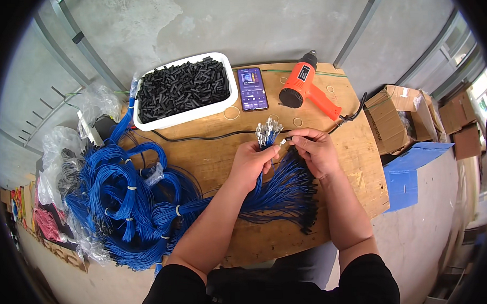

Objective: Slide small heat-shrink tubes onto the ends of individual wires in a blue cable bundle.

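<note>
My left hand (253, 161) grips a bundle of blue wires (280, 191) upright, their silvery terminal ends (266, 132) sticking up above my fingers. My right hand (314, 148) pinches one small black tube piece (289, 139) on a single wire beside those ends. The rest of the bundle fans down over the wooden board (238, 157) between my forearms, with black-sleeved ends near the board's front edge.
A white tray (186, 115) full of short black tubes stands at the back left. A phone (252, 89) with a lit screen and an orange heat gun (304, 86) lie behind my hands. Coils of blue wire (124, 201) pile at left. Cardboard boxes (398, 117) stand at right.
</note>
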